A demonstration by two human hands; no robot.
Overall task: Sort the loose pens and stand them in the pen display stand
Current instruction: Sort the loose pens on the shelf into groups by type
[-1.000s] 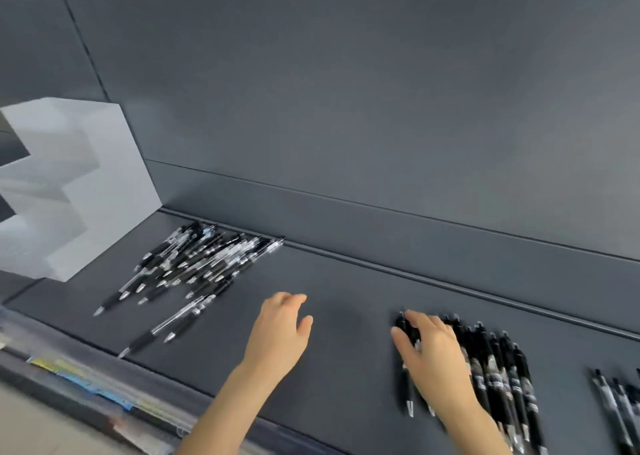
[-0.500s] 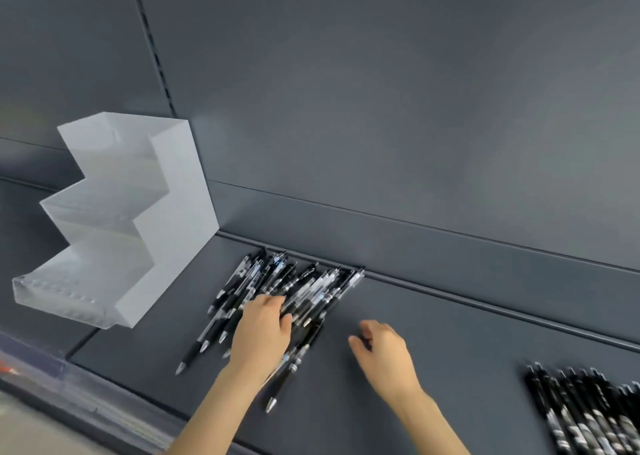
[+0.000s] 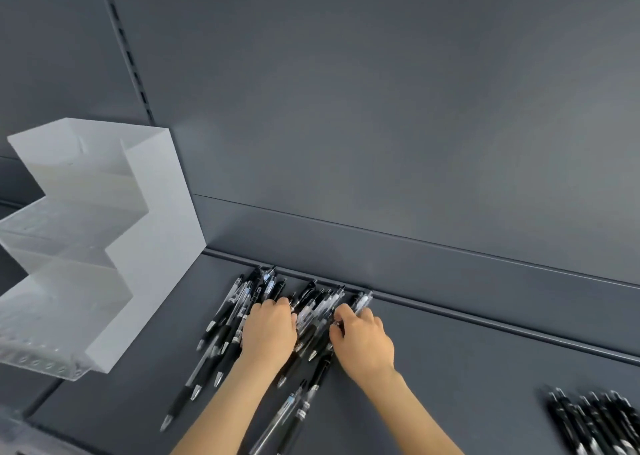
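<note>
- Loose pens [image 3: 313,307] lie heaped on a dark grey shelf [image 3: 467,368] by the grey back panel [image 3: 346,108], just right of the white stepped pen display stand [image 3: 152,246].
- Second pen row [image 3: 595,423] is cut off bottom right and blurred.
- Left hand [image 3: 268,333]: fingers bent onto heap, tips hidden, grip unclear.
- Right hand [image 3: 363,340]: fingers curled on pens at the heap's right edge.
- Pens are black and clear, criss-crossed.

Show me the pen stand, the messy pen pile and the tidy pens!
pen display stand [image 3: 156,246], head view, on its white side wall.
messy pen pile [image 3: 313,307], head view, on a clear barrel near its middle.
row of black pens [image 3: 587,425], head view, on one black barrel.
</note>
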